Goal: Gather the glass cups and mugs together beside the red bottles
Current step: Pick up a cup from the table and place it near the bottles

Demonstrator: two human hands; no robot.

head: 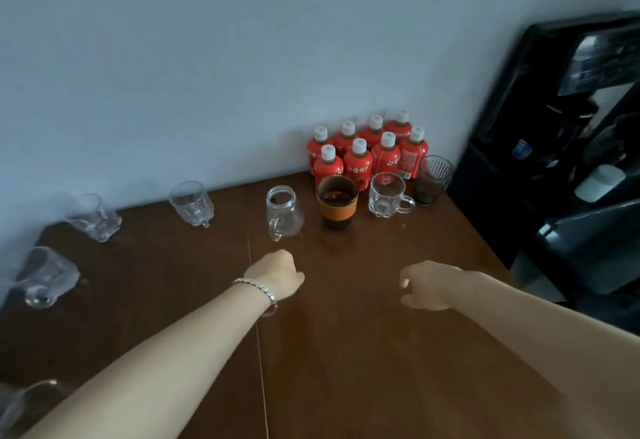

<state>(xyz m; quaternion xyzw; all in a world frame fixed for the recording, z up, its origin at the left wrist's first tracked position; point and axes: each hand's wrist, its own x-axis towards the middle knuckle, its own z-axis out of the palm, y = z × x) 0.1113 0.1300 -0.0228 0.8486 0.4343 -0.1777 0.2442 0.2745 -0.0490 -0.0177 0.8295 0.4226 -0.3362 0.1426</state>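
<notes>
Four glass cups [46, 275] sit spread out along the left side of my brown table [346, 369]. My left hand [277, 275], with a bracelet [258, 288], hangs over the middle, fingers tucked into a fist, holding nothing. Just past it stands a glass mug [284, 211]. Next come a cup with an orange band [336, 201], a second glass mug [388, 194] and a ribbed glass [433, 178], all close to the red bottles [367, 151] by the far wall. My right hand [427, 286] hangs nearer, fingers loosely bent, empty.
</notes>
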